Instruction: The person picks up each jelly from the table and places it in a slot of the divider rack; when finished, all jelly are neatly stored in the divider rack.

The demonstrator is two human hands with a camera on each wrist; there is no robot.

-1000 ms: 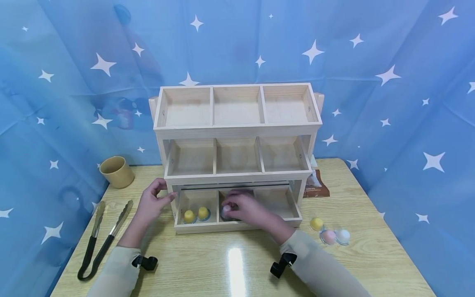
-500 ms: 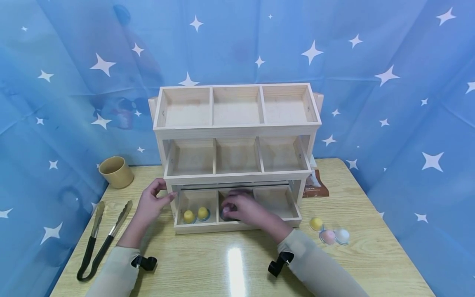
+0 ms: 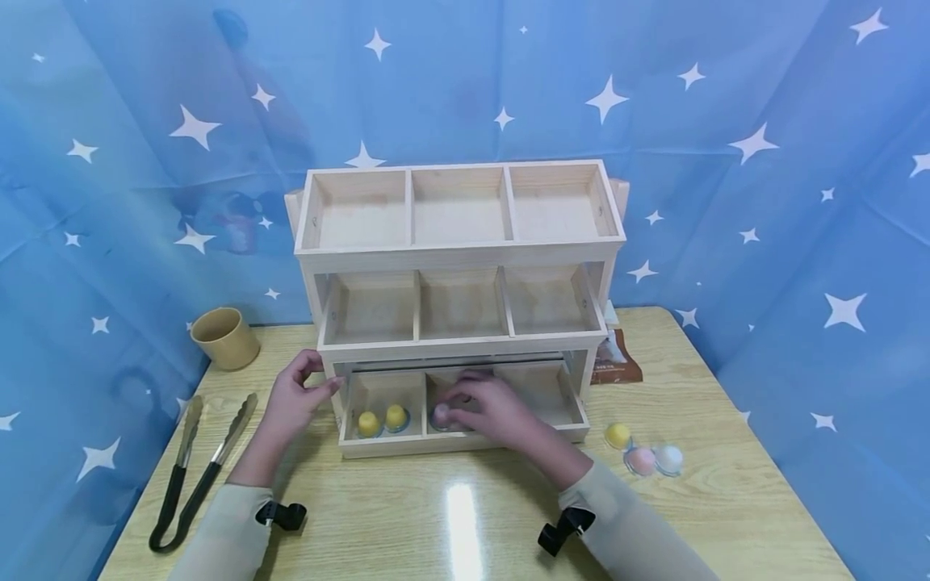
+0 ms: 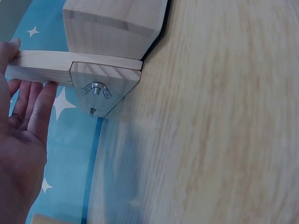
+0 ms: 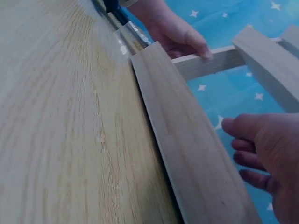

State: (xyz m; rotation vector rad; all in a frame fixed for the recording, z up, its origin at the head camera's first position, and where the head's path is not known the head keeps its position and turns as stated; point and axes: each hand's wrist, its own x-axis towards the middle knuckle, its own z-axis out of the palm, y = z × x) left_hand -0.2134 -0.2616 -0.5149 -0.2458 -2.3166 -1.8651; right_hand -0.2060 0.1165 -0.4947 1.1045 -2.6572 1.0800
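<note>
In the head view my left hand (image 3: 294,395) holds the left upright of a three-tier wooden rack (image 3: 465,257). The left wrist view shows the thumb on one side of that wooden upright (image 4: 42,65) and the fingers on the other. My right hand (image 3: 494,407) hovers over the middle compartment of the bottom tray, its fingers loosely bent with nothing between them. Close by its fingertips, a small pink ball-shaped piece (image 3: 441,415) sits in that compartment. Two yellow pieces (image 3: 369,424) with clear bases stand in the left compartment.
Right of the rack lie a yellow piece (image 3: 618,436), a pink piece (image 3: 641,461) and a white piece (image 3: 669,459). A brown packet (image 3: 616,359) is partly hidden behind the rack. Black-handled tongs (image 3: 196,484) and a tan cup (image 3: 225,339) are at the left.
My right hand has let go of the pink piece, which stays in the middle compartment, and has drawn slightly right. The left hand keeps its hold on the rack.
</note>
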